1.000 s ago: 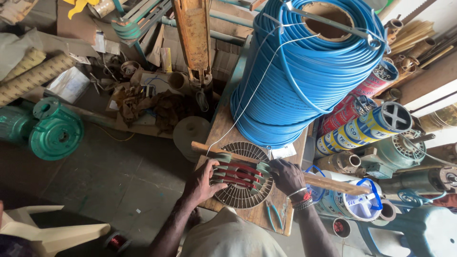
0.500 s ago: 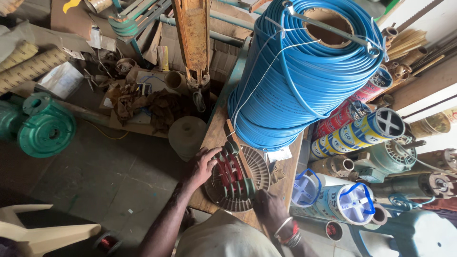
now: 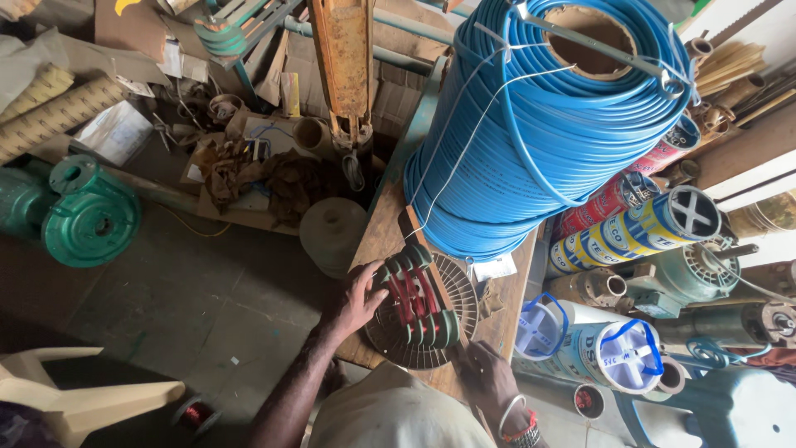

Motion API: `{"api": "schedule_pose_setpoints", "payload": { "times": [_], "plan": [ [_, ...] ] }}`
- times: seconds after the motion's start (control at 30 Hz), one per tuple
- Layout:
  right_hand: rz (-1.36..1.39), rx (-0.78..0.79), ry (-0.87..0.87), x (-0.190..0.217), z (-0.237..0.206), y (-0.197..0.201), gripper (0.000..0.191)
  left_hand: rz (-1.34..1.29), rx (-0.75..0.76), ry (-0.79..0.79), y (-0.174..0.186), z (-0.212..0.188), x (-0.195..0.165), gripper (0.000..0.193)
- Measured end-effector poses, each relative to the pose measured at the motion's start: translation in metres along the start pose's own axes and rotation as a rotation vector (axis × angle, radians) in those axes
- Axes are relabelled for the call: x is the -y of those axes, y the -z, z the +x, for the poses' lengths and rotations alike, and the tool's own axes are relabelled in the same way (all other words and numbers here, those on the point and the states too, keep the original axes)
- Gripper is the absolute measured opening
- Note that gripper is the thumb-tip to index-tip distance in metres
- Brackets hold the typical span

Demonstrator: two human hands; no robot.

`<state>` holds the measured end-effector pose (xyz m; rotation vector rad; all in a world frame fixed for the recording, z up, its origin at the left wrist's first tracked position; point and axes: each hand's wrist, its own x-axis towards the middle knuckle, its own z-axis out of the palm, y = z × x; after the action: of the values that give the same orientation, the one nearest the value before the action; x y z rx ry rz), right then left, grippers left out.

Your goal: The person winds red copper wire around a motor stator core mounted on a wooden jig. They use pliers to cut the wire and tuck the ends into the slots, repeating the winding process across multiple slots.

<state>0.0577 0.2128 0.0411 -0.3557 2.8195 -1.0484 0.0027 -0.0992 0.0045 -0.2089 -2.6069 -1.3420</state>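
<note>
From the head view, the left hand (image 3: 358, 300) presses its fingers on the edge of the red-and-green coil former (image 3: 417, 297), which now lies more upright across the slotted round core (image 3: 424, 312) on the wooden bench (image 3: 383, 232). The right hand (image 3: 487, 380) has come up to grip the core's near rim, below the blue hose coil (image 3: 547, 124).

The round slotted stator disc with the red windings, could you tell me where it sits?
In the head view it lies low-centre on the wooden bench, under the left hand, just below the blue hose coil.
</note>
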Motion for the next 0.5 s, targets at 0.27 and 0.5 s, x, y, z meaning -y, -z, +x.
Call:
{"api": "schedule_pose_setpoints", "payload": {
  "times": [0.27, 0.5],
  "plan": [
    [-0.086, -0.011, 0.368, 0.006, -0.003, 0.013, 0.034, -0.009, -0.051, 0.054, -0.006, -0.003, 0.005, 0.037],
    [0.160, 0.191, -0.084, -0.004, 0.012, 0.032, 0.051, -0.050, -0.127, 0.095, -0.006, -0.007, -0.001, 0.055]
  ]
}}
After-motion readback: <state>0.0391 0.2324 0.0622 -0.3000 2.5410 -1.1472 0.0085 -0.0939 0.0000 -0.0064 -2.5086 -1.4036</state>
